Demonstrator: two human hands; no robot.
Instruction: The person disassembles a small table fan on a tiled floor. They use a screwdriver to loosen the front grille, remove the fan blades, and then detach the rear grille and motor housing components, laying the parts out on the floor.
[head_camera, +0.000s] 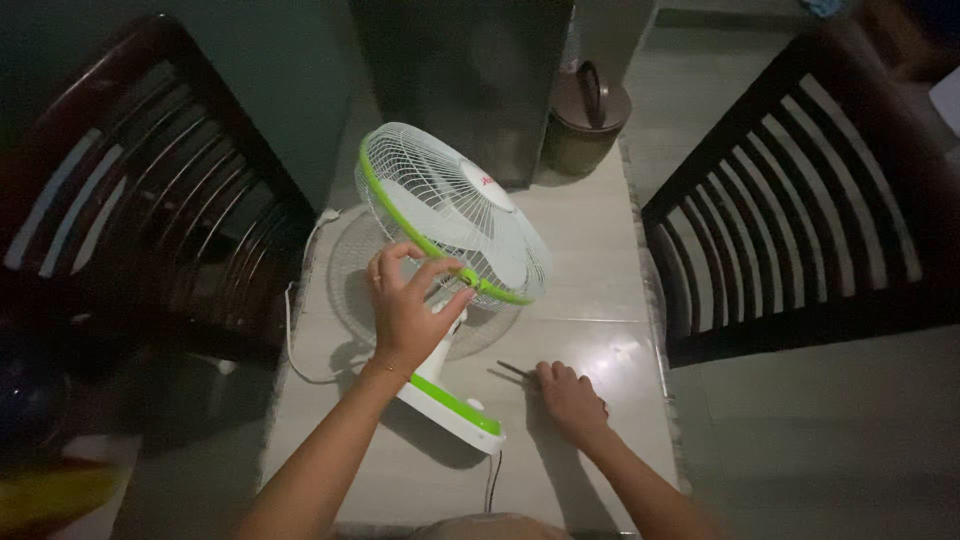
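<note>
fan: white and green desk fan (452, 215), sitting mid-table (590, 270), cage tilted up, base toward the person
left hand: left hand (405, 310) is up at the green rim at the bottom of the cage, fingers (440, 272) curled and pinching the rim
right hand: right hand (572, 400) lies flat-ish on the table just right of the base, fingers closed on a thin dark tool (515, 371), looks like a screwdriver, honestly hard to tell
cord: white cord (292, 330) trails off the left edge
chairs: dark slatted chair (800, 200) on the right, another chair (140, 190) on the left
pot: brown lidded pot (588, 115) at the far end
</note>
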